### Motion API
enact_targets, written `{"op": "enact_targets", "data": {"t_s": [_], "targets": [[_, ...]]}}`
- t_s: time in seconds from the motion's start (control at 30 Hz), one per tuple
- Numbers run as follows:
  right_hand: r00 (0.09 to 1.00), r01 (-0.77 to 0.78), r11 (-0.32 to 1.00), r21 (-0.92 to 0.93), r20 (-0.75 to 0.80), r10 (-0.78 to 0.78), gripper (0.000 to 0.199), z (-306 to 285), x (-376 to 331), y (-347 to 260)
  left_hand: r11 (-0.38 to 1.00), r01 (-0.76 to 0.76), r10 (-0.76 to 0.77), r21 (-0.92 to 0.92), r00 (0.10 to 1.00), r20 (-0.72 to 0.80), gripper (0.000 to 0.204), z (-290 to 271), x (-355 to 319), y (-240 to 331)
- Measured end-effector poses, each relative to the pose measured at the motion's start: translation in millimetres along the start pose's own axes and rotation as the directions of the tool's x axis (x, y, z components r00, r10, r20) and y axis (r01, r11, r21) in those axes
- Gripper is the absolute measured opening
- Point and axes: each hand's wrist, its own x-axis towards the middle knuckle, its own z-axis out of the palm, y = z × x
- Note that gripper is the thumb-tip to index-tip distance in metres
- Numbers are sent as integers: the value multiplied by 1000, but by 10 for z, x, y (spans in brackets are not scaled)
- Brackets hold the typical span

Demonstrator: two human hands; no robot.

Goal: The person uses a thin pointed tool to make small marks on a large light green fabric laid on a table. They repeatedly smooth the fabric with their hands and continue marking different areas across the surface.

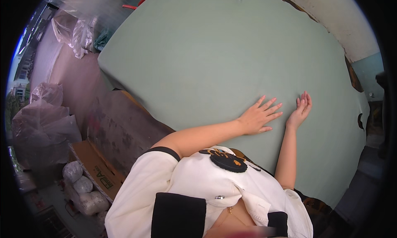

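The left hand (259,119) is laid palm-down, fingers fanned wide, on a pale green sheet (215,60) spread across most of the view. Just beside it, the right hand (300,111) is turned edgewise, fingers loosely bent. At lower left, plastic-wrapped bundles (84,184) are seen.

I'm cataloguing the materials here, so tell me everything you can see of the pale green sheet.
The pale green sheet is broad, smooth-looking and matte, perhaps leather or coated fabric. It lies spread mostly flat, its left corner rounded. Its outline is uneven, with a small dark gap near the right edge and brown material showing along parts of the border. The left hand lies on it, fingers spread; the right hand seems to rest sideways on it.
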Motion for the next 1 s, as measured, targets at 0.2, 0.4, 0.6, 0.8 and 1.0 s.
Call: {"op": "enact_targets", "data": {"t_s": [0.2,0.4,0.6,0.8,1.0], "targets": [[998,4,995,-96,66,2,35,-79,37,193,905,401,-394,139,916,-76,79,-335,-632,-701],[997,-40,995,-89,60,46,34,8,39,104,157,966,-841,204,238,-486,73,-1184,-2712,-1219],[997,34,993,-117,76,-25,33,39,45,149,-27,986,-741,-165,-130,-658,64,-1537,-2890,-1324],[996,37,987,-156,91,-23,32,20,25,154,848,521,-488,102,841,-235,58,-763,-537,-1205],[991,61,977,-204,127,-36,34,-29,-14,124,793,567,-559,225,823,-103,75,-471,208,-1692]]}}
